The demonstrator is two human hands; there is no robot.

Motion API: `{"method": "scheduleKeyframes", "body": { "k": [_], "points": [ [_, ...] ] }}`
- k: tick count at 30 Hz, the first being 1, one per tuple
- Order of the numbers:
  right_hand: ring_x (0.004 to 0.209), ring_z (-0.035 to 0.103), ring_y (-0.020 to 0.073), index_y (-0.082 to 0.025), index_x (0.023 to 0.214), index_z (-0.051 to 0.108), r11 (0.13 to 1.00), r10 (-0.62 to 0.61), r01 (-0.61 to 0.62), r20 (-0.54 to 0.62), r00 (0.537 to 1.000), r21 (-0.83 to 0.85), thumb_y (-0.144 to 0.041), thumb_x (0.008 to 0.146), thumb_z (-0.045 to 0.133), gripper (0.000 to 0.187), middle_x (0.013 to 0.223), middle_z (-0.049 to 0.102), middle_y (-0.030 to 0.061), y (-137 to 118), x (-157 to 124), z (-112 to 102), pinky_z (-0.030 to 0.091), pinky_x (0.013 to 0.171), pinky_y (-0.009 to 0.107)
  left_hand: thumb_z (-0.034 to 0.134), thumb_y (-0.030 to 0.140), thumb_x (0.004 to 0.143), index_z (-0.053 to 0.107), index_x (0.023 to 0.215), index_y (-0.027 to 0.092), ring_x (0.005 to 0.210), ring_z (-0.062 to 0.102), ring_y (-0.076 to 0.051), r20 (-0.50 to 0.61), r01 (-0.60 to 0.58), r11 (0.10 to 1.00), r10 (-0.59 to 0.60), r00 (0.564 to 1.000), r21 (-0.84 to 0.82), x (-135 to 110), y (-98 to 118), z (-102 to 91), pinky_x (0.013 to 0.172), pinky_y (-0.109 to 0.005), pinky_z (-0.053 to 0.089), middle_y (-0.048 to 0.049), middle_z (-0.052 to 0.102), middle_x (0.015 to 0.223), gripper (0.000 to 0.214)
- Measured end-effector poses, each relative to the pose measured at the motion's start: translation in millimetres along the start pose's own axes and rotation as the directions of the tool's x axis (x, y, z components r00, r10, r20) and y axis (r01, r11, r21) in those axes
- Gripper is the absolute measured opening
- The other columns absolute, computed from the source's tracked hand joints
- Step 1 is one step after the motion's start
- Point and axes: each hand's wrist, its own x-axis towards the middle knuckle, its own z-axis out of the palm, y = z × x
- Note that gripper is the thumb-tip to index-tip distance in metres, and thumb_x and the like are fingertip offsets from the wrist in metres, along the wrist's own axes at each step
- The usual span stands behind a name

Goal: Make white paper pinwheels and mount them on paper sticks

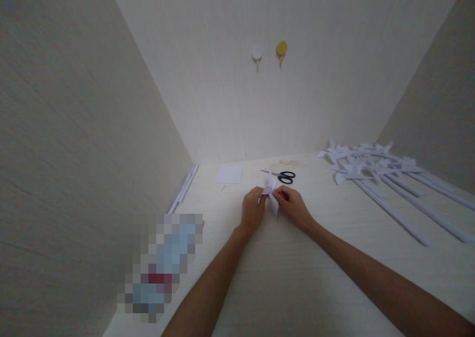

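Observation:
My left hand (253,208) and my right hand (293,204) meet at the middle of the pale table (334,267), both pinched on a small folded white paper piece (272,196) with pointed flaps. The fingers of both hands are curled round the paper, which is held just above the table top. Black-handled scissors (284,176) lie just behind the hands. A small stack of white paper squares (229,175) lies at the back left.
Several finished white paper pinwheels on long white sticks (374,171) lie in a row at the right. A few white sticks (184,191) rest along the left wall. A blurred-out object (161,265) lies near left. Two hooks (269,52) hang on the back wall.

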Motion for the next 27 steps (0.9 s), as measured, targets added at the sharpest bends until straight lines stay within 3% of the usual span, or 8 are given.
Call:
{"method": "scheduleKeyframes", "body": {
  "k": [16,24,27],
  "points": [
    [0.052,0.039,0.0117,-0.019,0.052,0.037,1.000,-0.006,0.006,-0.013,1.000,-0.007,-0.029,0.074,0.038,0.025,0.051,0.043,-0.0028,-2.7,1.8,4.6,0.027,0.049,0.023,0.048,0.016,0.077,0.056,0.070,0.014,0.067,0.052,-0.012,0.050,0.021,0.994,-0.016,0.999,-0.104,2.1,4.3,-3.2,0.061,-0.023,0.043,-0.0017,0.057,0.069,0.010],
    [0.050,0.036,0.0120,-0.020,0.050,0.032,0.999,0.020,-0.017,-0.123,0.992,0.027,-0.034,0.073,0.035,0.026,0.048,0.039,-0.0030,-0.7,5.1,4.0,0.026,0.047,0.023,0.044,0.021,0.079,0.057,0.069,0.014,0.070,0.054,-0.012,-0.121,0.128,0.983,-0.145,0.982,-0.132,0.4,4.3,-4.6,0.061,-0.023,0.044,-0.0028,0.058,0.071,0.018],
    [0.050,0.036,0.0120,-0.020,0.051,0.033,0.999,0.026,-0.020,-0.135,0.991,0.046,-0.035,0.073,0.034,0.026,0.049,0.038,-0.0029,-0.7,5.1,3.9,0.026,0.047,0.023,0.044,0.021,0.078,0.057,0.069,0.014,0.070,0.054,-0.012,-0.071,0.152,0.981,-0.162,0.984,-0.121,2.9,3.5,-10.8,0.059,-0.023,0.045,-0.0035,0.059,0.073,0.017]
  ]
}}
